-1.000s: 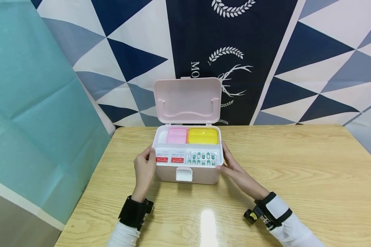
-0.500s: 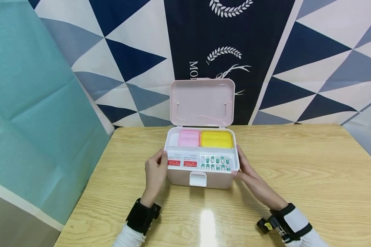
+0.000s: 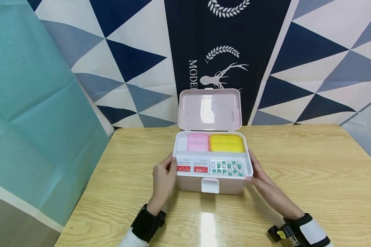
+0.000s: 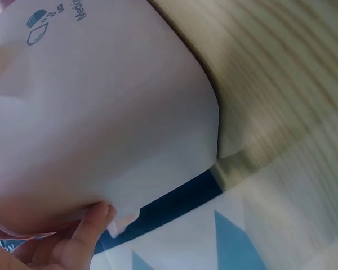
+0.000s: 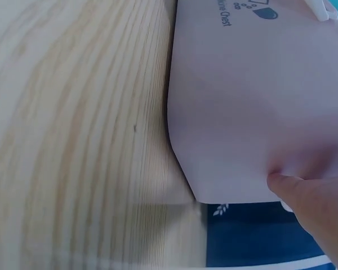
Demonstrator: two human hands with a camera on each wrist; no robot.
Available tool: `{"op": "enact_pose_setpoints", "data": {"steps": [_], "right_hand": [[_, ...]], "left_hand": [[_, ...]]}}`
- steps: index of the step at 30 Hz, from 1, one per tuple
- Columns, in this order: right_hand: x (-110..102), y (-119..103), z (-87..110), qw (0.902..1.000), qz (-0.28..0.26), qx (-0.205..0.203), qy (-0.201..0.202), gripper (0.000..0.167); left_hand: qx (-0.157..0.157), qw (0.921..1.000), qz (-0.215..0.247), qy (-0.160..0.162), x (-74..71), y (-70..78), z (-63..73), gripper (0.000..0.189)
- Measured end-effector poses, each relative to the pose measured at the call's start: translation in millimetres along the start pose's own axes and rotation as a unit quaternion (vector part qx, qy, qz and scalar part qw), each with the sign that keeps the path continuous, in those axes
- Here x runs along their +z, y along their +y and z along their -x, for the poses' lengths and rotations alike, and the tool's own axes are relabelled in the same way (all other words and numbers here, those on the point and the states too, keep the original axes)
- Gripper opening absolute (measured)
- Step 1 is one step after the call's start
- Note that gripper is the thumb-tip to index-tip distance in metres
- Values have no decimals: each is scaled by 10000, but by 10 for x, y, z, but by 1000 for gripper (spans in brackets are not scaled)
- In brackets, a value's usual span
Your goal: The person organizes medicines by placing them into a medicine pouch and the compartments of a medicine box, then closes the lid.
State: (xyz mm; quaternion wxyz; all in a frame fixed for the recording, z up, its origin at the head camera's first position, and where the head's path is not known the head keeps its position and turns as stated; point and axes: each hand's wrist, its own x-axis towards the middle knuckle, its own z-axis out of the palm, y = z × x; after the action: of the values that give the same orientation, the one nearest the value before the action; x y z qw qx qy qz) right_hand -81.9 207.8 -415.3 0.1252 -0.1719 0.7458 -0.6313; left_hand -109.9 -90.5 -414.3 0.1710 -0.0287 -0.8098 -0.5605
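A pale pink medicine chest (image 3: 188, 184) stands on the table with its lid (image 3: 193, 113) raised. Its white top tray (image 3: 181, 141) carries a pink case (image 3: 198, 142), a yellow case (image 3: 226, 143), red-and-white packets (image 3: 201, 169) and a blister pack of green-and-white capsules (image 3: 226, 168). My left hand (image 3: 164, 178) grips the chest's left side, thumb by the rim. On the opposite side my right hand (image 3: 265, 181) holds it, thumb at the front corner. The white front latch (image 3: 210, 185) hangs down. In the right wrist view, fingers (image 5: 296, 188) press the chest's side.
The wooden table (image 3: 312, 171) extends around the chest. Behind its far edge hangs a patterned cloth (image 3: 136, 61) with triangles and a deer print. A teal sheet (image 3: 34, 103) borders the left side.
Both hands have moved the medicine chest to the right and nearer the table's front, with the lid staying up. The left and right hands keep their places on its sides.
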Motion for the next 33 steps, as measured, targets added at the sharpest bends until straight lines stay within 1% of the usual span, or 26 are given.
{"op": "enact_pose_setpoints", "data": {"steps": [4, 6, 9, 13, 17, 22, 24, 28, 33], "right_hand": [[-29, 5, 76, 9997, -254, 52, -48, 68], [-55, 11, 97, 9993, -368, 79, -84, 68], [-83, 19, 125, 9987, -480, 110, -133, 68], [-120, 26, 157, 9987, -465, 141, -135, 68], [-161, 33, 181, 9989, -435, 115, -151, 68], [-178, 14, 197, 9985, -428, 293, -146, 67], [-186, 4, 203, 9984, -397, 396, -107, 67], [-209, 0, 211, 9981, -415, 446, -78, 66], [-235, 33, 220, 9982, -538, 223, -143, 66]], "left_hand": [[144, 9998, 64, -102, 30, -6, 53, 32], [158, 9998, 74, -123, 53, -1, 66, 32], [77, 9998, 98, -147, 78, 11, 83, 32], [35, 9998, 100, -193, 107, 25, 100, 32], [95, 9996, 95, -252, 131, 41, 121, 32], [159, 9992, 213, -302, 142, 64, 121, 33], [146, 9989, 271, -340, 148, 69, 117, 33], [99, 9986, 324, -404, 163, 77, 109, 34], [120, 9981, 259, -540, 173, 88, 105, 36]]}}
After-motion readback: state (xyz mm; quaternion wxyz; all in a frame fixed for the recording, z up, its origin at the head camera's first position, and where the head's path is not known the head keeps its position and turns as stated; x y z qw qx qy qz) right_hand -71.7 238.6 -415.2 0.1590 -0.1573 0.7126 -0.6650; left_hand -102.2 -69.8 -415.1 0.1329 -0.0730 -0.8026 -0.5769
